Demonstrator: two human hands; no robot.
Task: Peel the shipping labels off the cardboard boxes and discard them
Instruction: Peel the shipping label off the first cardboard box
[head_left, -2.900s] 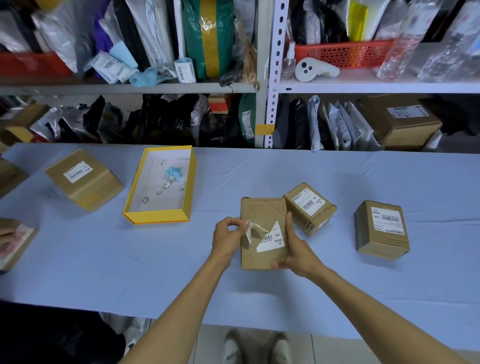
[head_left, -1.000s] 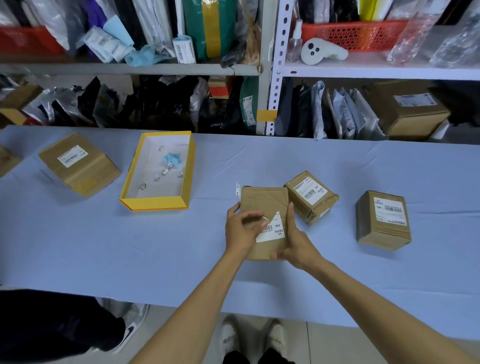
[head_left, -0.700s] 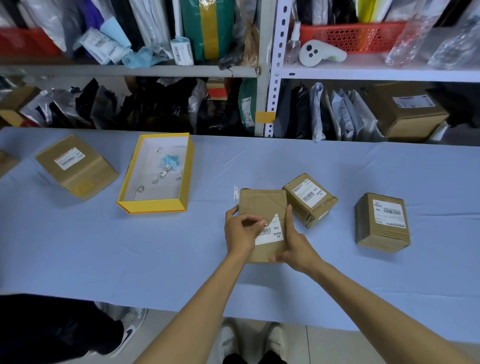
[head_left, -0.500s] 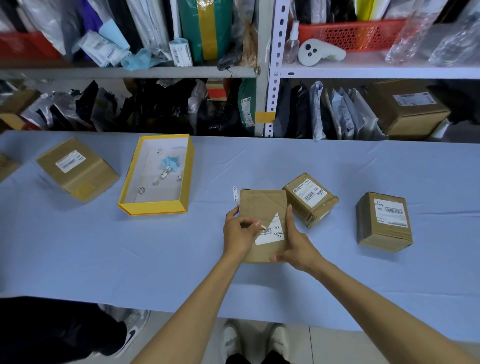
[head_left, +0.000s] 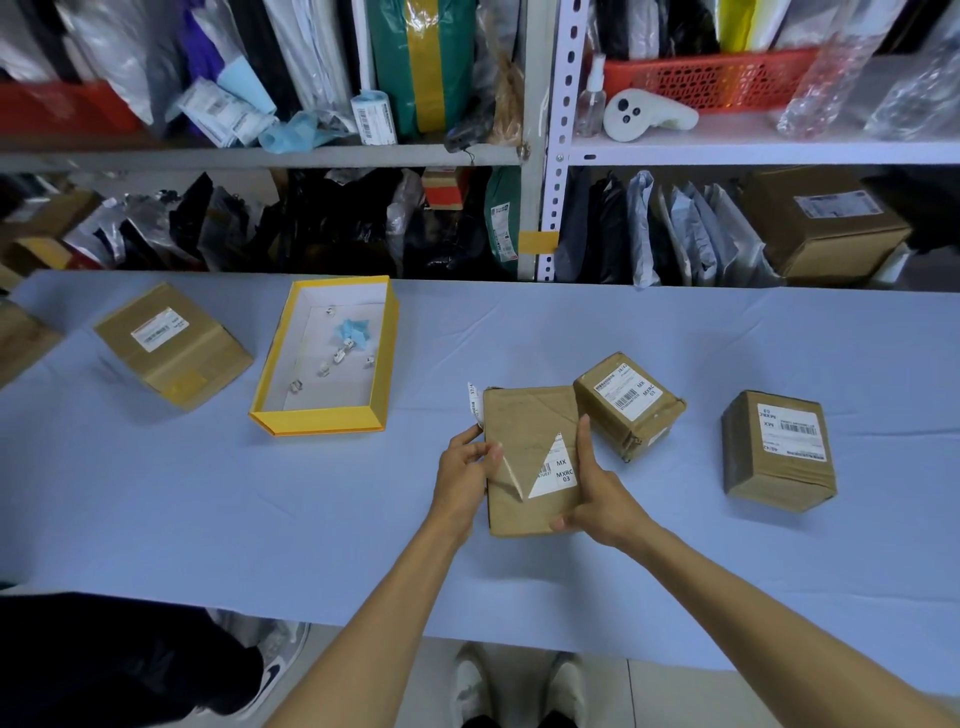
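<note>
A flat cardboard box (head_left: 524, 421) lies on the blue table in front of me. A torn white shipping label (head_left: 557, 470) remains on its lower right part. My left hand (head_left: 465, 470) pinches a peeled, translucent flap of the label (head_left: 506, 470) at the box's left side. A loose white strip (head_left: 474, 408) sticks up at the box's top left corner. My right hand (head_left: 597, 493) grips the box's right edge, thumb on top. Two more labelled boxes sit to the right: one (head_left: 628, 402) touching the held box, one (head_left: 779, 449) farther off. Another labelled box (head_left: 171, 343) lies far left.
An open yellow box (head_left: 270, 384) holding small label scraps stands left of centre. Shelves (head_left: 540, 150) packed with parcels and bags run along the table's far edge. Another person's dark clothing and shoe (head_left: 270, 670) show at the lower left.
My left hand has slid from the middle of the box to its left side, pulling a label flap that way. My right hand has kept its grip on the box.
</note>
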